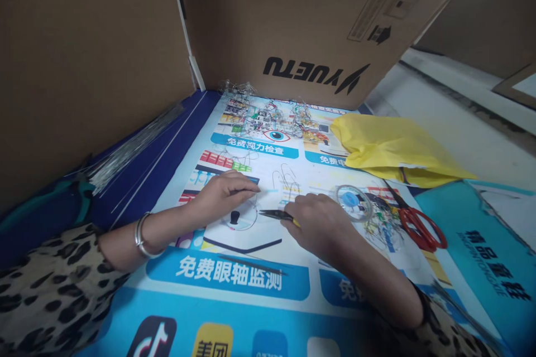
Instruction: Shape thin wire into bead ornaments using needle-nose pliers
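Note:
My left hand (228,198) is closed, thumb and fingertips pinched on a thin wire ring (256,215) that hangs below them over the printed sheet. My right hand (320,220) is wrapped round a pair of pliers (274,215) with dark pointed jaws and a bit of yellow handle showing. The pliers' tips point left, just to the right of the ring and apart from my left fingers. Beyond my right hand lie a few bent wire pieces (285,175). A clear round spool (354,203) sits beside my right hand, near a small heap of coloured wires (379,226).
Scissors (422,228) with red handles lie at the right, by a yellow bag (397,145) and a teal box (481,245). Tangled wire shapes (288,117) spread at the back against cardboard (293,17). A bundle of straight wires (134,148) lies left.

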`<act>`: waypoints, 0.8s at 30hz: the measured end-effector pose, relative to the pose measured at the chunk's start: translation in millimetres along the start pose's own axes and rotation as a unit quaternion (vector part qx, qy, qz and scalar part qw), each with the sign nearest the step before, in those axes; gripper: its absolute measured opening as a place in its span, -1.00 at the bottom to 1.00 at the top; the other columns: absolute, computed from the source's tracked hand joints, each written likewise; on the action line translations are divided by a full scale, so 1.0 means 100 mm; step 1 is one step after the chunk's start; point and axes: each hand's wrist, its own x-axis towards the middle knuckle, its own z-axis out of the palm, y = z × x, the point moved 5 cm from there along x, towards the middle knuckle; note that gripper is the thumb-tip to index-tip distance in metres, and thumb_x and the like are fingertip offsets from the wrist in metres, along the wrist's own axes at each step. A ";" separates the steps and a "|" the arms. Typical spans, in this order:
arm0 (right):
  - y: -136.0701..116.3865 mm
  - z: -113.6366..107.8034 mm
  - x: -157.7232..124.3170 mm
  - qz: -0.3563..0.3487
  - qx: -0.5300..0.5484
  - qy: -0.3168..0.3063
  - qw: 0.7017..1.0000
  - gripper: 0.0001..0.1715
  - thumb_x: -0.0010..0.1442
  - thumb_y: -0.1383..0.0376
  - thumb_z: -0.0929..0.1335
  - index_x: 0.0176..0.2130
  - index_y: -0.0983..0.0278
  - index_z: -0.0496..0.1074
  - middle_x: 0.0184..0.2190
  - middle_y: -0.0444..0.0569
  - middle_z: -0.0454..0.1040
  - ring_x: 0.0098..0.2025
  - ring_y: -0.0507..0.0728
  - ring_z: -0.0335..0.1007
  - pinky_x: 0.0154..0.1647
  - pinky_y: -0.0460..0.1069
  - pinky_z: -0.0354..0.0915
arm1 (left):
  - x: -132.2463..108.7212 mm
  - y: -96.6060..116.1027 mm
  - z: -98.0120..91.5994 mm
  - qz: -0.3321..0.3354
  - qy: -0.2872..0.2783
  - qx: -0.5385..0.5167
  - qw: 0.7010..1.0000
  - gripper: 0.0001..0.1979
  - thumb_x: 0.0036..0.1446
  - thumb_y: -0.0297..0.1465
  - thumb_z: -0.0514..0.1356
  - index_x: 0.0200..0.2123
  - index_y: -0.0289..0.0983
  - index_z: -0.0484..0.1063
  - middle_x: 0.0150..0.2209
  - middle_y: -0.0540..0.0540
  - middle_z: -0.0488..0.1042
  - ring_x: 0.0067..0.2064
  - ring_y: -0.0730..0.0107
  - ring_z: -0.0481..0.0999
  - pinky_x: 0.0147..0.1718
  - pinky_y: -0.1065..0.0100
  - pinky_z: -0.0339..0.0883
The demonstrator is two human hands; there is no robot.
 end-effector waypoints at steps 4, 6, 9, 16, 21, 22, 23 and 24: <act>-0.04 -0.02 0.00 -0.003 -0.003 -0.015 1.000 -0.78 0.17 0.17 0.25 -0.33 0.19 0.44 -0.39 -0.07 0.47 -0.34 0.13 0.35 -0.36 0.00 0.11 | -0.04 0.02 -0.03 0.052 -0.007 0.018 0.998 -0.80 0.15 -0.38 0.10 -0.20 -0.15 0.50 -0.27 -0.05 0.54 -0.18 0.33 0.42 -0.17 0.28 0.28; -0.05 -0.03 0.01 -0.003 -0.007 -0.018 1.000 -0.76 0.18 0.17 0.24 -0.31 0.20 0.44 -0.38 -0.06 0.47 -0.33 0.14 0.35 -0.36 0.00 0.11 | -0.06 0.03 -0.04 0.071 -0.002 0.027 0.997 -0.81 0.16 -0.40 0.10 -0.21 -0.18 0.50 -0.28 -0.05 0.54 -0.20 0.35 0.43 -0.19 0.31 0.30; -0.06 -0.04 0.01 -0.006 -0.012 -0.019 1.000 -0.75 0.19 0.18 0.22 -0.30 0.21 0.44 -0.39 -0.05 0.47 -0.33 0.15 0.35 -0.37 0.00 0.11 | -0.07 0.03 -0.05 0.080 0.006 0.037 0.996 -0.82 0.16 -0.43 0.10 -0.23 -0.23 0.49 -0.30 -0.06 0.54 -0.22 0.38 0.44 -0.23 0.34 0.31; -0.09 -0.03 0.02 -0.006 -0.014 -0.012 1.000 -0.77 0.18 0.20 0.23 -0.33 0.22 0.44 -0.41 -0.04 0.47 -0.35 0.16 0.35 -0.40 0.00 0.08 | -0.07 0.01 -0.03 0.064 -0.013 0.029 0.997 -0.84 0.15 -0.46 0.09 -0.28 -0.26 0.47 -0.32 -0.06 0.52 -0.25 0.42 0.45 -0.27 0.37 0.32; -0.10 -0.01 0.04 -0.007 -0.019 -0.012 1.000 -0.78 0.18 0.25 0.22 -0.36 0.22 0.43 -0.43 -0.05 0.47 -0.40 0.14 0.34 -0.44 -0.02 0.03 | -0.08 0.02 -0.04 0.050 -0.027 0.022 0.998 -0.83 0.14 -0.46 0.08 -0.29 -0.28 0.47 -0.33 -0.07 0.52 -0.27 0.42 0.45 -0.28 0.38 0.31; -0.11 -0.01 0.04 -0.008 -0.019 -0.010 1.000 -0.78 0.18 0.25 0.22 -0.36 0.22 0.43 -0.43 -0.05 0.47 -0.40 0.13 0.34 -0.44 -0.02 0.02 | -0.08 0.02 -0.05 0.047 -0.028 0.020 0.998 -0.83 0.14 -0.46 0.08 -0.29 -0.28 0.47 -0.33 -0.08 0.52 -0.27 0.41 0.46 -0.28 0.37 0.31; -0.11 -0.01 0.05 -0.009 -0.019 -0.009 1.000 -0.78 0.18 0.26 0.22 -0.37 0.22 0.43 -0.43 -0.05 0.47 -0.40 0.12 0.34 -0.45 -0.02 0.01 | -0.07 0.02 -0.05 0.044 -0.029 0.019 0.998 -0.83 0.14 -0.47 0.08 -0.29 -0.29 0.47 -0.33 -0.08 0.51 -0.27 0.41 0.46 -0.28 0.37 0.31; -0.12 -0.01 0.05 -0.011 -0.019 -0.008 1.000 -0.78 0.18 0.26 0.22 -0.38 0.23 0.43 -0.44 -0.06 0.47 -0.41 0.12 0.33 -0.45 -0.03 0.00 | -0.07 0.02 -0.05 0.042 -0.030 0.019 0.998 -0.83 0.14 -0.47 0.08 -0.29 -0.29 0.47 -0.32 -0.09 0.51 -0.27 0.40 0.46 -0.28 0.37 0.31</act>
